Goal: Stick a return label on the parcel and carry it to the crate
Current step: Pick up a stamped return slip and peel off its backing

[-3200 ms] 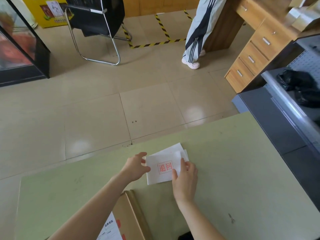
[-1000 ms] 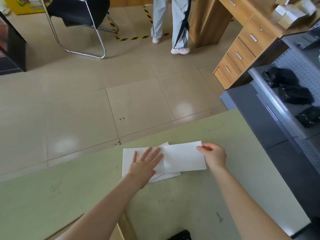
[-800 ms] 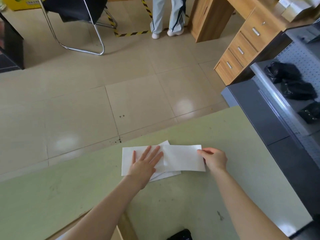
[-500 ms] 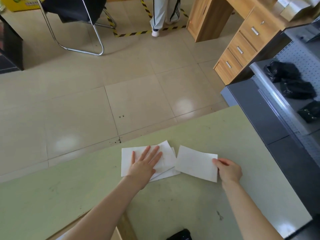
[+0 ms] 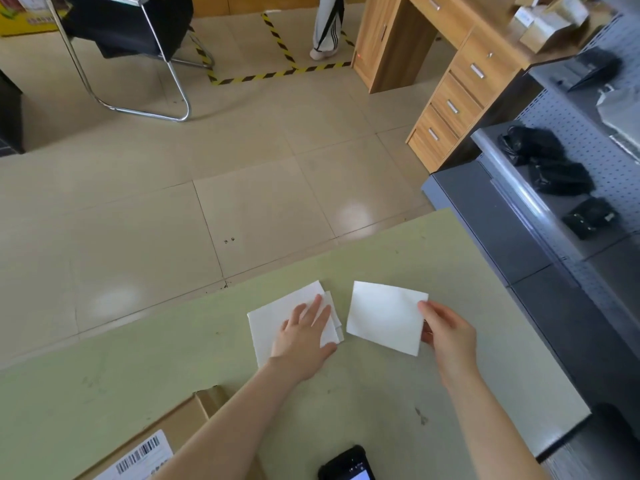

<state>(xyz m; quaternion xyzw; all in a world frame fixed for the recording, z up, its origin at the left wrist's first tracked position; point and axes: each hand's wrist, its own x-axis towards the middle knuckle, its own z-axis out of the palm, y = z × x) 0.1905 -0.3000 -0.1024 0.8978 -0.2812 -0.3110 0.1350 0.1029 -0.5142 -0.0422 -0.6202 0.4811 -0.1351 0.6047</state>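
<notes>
Left hand (image 5: 304,337) flat, fingers spread, pressing a stack of white labels (image 5: 273,320) on the green desk (image 5: 450,271); right hand (image 5: 446,336) pinching one separate label (image 5: 382,317) beside it; cardboard parcel (image 5: 180,424) at near-left edge

box (image 5: 180,434): cut off by bottom edge, left of phone | phone (image 5: 346,467): lower part cut off | box label (image 5: 142,459): print too small to read | stack (image 5: 270,323): partly hidden under left hand (image 5: 301,337), left of sheet (image 5: 384,317)
</notes>
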